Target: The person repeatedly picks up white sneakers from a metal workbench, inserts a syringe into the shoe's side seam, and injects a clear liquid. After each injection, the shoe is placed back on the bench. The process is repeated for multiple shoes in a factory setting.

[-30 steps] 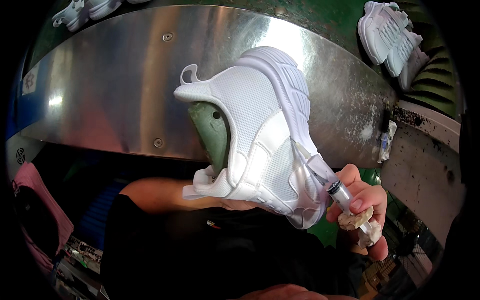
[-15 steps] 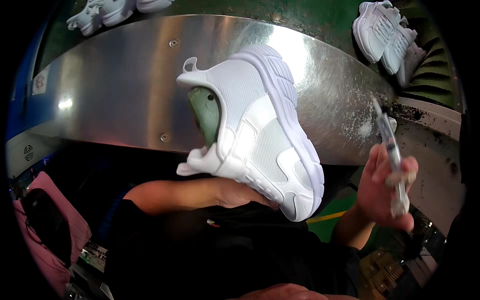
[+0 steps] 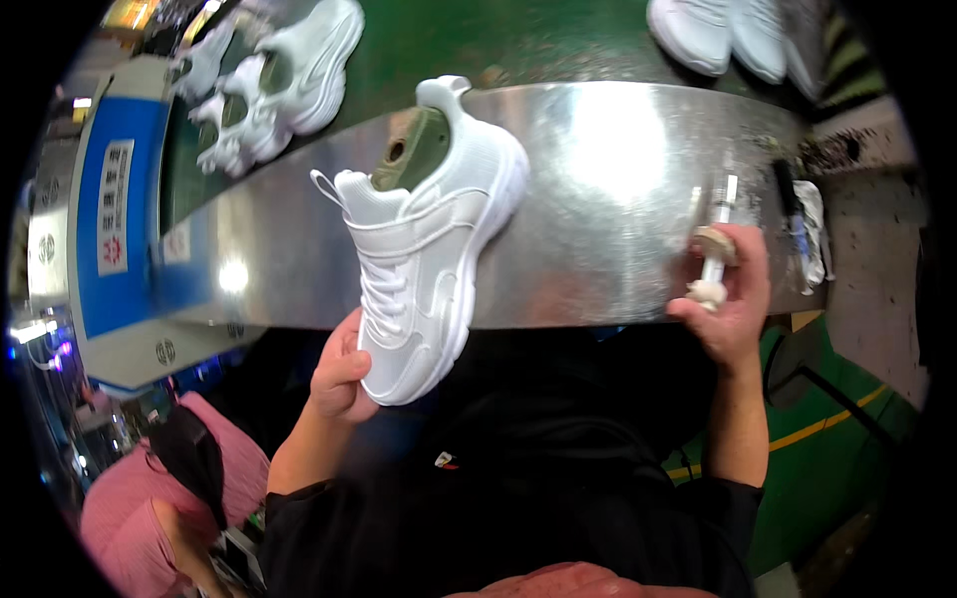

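Observation:
My left hand [image 3: 341,377] grips a white sneaker [image 3: 429,284] by its toe, thumb on the upper. The sneaker is tilted over the metal worktop, its heel pointing away from me and its laces turned left. A green shoe last [image 3: 417,149] shows in its opening. Over the right part of the worktop, my right hand [image 3: 736,299] is closed round a syringe [image 3: 712,271]. The syringe's tip points away from me, and its fine end is hard to make out against the glare.
The curved metal worktop [image 3: 568,269] borders a green surface [image 3: 478,45]. Several white sneakers [image 3: 309,75] stand at far left, more white sneakers [image 3: 733,35] at far right. A dark pen-like tool [image 3: 788,189] and crumpled white material [image 3: 814,234] lie at right. A person in pink [image 3: 130,508] is at lower left.
The sneaker has turned from showing its side to showing its laces, and now sits further left. My left hand has come into clear view at the toe. The right hand and syringe have shifted left.

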A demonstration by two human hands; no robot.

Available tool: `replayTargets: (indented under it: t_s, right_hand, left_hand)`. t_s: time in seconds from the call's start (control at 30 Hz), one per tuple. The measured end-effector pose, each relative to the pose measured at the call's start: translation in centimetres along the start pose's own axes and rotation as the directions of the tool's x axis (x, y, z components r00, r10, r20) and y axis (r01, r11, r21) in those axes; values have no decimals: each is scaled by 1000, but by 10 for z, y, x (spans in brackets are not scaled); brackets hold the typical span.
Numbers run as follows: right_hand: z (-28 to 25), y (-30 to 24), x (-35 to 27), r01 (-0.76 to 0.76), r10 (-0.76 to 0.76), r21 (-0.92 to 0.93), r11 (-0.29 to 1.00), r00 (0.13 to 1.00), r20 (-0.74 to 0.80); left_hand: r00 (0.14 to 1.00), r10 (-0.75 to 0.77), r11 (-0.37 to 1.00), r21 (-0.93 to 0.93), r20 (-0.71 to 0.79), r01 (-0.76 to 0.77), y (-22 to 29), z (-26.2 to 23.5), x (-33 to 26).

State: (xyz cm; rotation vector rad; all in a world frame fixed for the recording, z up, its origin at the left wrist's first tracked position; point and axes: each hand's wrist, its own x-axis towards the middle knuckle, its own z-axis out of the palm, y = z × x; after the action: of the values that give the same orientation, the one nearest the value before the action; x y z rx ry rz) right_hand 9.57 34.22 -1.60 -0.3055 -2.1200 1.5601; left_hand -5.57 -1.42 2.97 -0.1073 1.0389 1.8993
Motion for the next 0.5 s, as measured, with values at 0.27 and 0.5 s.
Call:
replayTargets:
  t_s: [0.27,0.5]
  right_hand:
    - [-15,-6,14,277,-293,-368,887,956,14]
    - [-21,-9,15,256,-265,-421,870,963,37]
  left_hand:
    - [980,83,915,376,182,-147,67,80,221]
    - [998,33,684,726,57,-64,37,155,339]
